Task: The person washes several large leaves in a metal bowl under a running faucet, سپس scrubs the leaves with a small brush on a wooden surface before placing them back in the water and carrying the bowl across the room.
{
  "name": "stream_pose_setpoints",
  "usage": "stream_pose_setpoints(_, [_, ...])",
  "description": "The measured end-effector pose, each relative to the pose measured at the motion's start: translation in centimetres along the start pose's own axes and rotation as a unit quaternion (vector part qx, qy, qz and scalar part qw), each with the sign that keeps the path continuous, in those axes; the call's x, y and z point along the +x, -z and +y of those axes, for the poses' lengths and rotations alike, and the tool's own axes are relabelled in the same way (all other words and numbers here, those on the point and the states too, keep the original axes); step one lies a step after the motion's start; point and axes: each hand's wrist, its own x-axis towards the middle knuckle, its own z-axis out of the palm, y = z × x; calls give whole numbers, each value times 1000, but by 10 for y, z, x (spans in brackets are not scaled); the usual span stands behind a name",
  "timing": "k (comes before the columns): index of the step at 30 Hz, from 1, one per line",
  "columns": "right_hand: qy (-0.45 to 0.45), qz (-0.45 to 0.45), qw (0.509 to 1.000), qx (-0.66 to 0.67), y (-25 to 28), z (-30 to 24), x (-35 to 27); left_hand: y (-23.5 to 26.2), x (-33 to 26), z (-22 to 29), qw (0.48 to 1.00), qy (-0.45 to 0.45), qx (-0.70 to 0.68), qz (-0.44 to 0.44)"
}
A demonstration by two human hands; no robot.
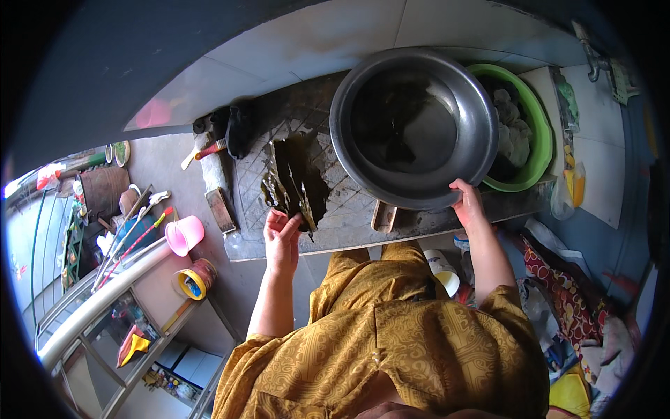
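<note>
My left hand [281, 236] holds the near edge of a wet, dark olive cloth [296, 180] that lies spread on a ribbed stone washing slab [255, 174]. My right hand [467, 202] grips the near rim of a large steel basin [419, 192] that holds dark water and sits on the slab's right part. Behind the steel basin, partly hidden by it, stands a green plastic basin [543, 140] with grey wet laundry inside.
A pink cup [185, 234], brushes and a metal railing [105, 300] lie to the left. A scrub brush [384, 216] rests at the slab's near edge. Patterned clothes [569, 293] are heaped at the right. A white tiled wall [314, 35] rises behind the slab.
</note>
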Motion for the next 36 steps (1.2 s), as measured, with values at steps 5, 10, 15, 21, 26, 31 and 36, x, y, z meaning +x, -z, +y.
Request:
stream_pose_setpoints(5, [39,-14,999,-5,-17,15,-16,-7,-20,17,993,-112,-33,32])
stream_pose_setpoints(10, [30,-17,999,1,-43,31,-31,1,-33,26,985,-163,-36,48])
stream_pose_setpoints(15, [-5,-81,997,18,-83,52,-46,6,-35,26,985,-161,-40,43])
stream_pose_setpoints(21, [-1,-139,990,-39,-132,90,-57,13,-33,28,987,-161,-27,9])
stream_pose_setpoints(26, [-6,-145,985,-87,-164,123,-48,9,-28,32,984,-173,44,11])
stream_pose_setpoints(31, [17,-154,984,-84,-186,150,-45,22,-22,33,980,-166,108,37])
stream_pose_setpoints(36, [36,-164,981,-99,-201,167,-42,30,-18,30,977,-175,120,5])
